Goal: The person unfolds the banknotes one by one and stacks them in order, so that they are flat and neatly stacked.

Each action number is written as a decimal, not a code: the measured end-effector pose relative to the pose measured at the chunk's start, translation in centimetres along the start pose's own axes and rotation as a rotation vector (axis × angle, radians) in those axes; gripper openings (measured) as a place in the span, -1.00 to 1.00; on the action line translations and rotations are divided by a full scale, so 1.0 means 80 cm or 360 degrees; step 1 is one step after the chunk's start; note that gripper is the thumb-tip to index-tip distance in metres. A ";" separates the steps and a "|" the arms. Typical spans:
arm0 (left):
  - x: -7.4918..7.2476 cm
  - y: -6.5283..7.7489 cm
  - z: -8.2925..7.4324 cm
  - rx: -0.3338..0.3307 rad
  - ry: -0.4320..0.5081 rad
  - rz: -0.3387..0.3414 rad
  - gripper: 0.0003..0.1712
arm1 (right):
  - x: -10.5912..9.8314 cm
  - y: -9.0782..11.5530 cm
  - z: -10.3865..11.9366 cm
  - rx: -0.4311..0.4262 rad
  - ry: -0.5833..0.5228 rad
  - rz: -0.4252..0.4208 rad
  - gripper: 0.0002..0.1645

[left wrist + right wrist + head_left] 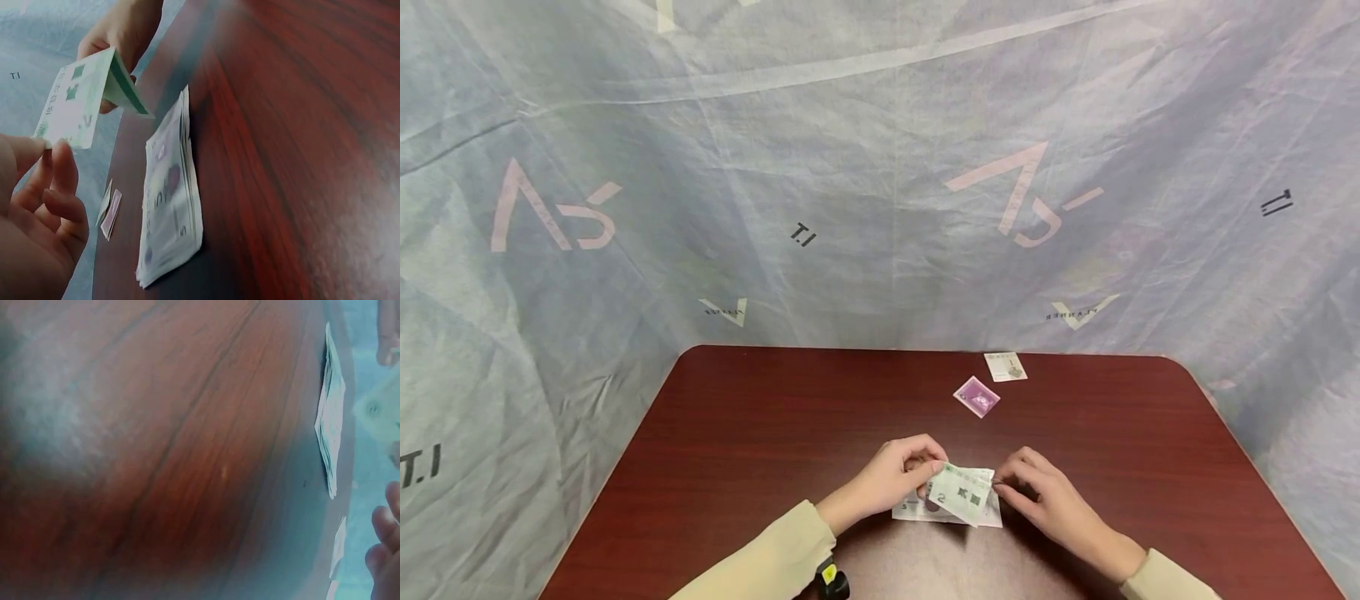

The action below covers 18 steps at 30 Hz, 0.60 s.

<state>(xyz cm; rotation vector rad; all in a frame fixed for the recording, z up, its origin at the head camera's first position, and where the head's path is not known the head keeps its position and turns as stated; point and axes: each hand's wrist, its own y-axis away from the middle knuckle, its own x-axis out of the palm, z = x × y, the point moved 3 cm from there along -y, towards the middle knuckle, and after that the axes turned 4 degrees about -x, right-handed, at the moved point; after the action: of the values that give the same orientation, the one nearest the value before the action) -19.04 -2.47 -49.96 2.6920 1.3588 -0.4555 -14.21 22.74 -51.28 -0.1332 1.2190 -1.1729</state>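
My left hand (891, 477) pinches one end of a small pale-green banknote (957, 493) marked with a 2, between thumb and fingertips. At its other end, my right hand (1052, 504) pinches the edge; the left wrist view shows that hand behind the note. The green banknote (74, 100) is bent over along a crease and held above the table. Beneath it lies a flat stack of banknotes (170, 194), the top one pale with a 5 and purple print. In the right wrist view, the right hand's fingers (380, 540) are partly cut off by the frame edge.
Farther back on the dark red wooden table (760, 433) lie a purple banknote (977, 397) and a pale banknote (1006, 367), apart from the stack. A grey printed cloth (865, 200) hangs behind and at both sides. A black device (832, 582) is by the left sleeve.
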 end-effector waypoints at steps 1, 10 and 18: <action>-0.001 0.001 0.001 0.0000 -0.0005 -0.0015 -0.91 | -0.001 0.001 -0.001 0.0023 -0.0030 -0.0008 -0.60; -0.017 0.014 0.014 0.0108 -0.0445 -0.0245 -0.95 | -0.011 0.001 0.000 0.0246 -0.0031 -0.0063 -0.71; -0.014 0.010 0.018 0.0036 -0.0439 -0.0331 -0.93 | -0.011 -0.001 0.003 0.0300 -0.0003 -0.0166 -0.47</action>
<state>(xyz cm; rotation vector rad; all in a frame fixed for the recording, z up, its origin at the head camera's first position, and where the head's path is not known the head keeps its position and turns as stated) -19.34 -4.18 -51.05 2.3993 1.5591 -0.8299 -13.97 23.24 -50.50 -0.0566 1.1041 -1.3720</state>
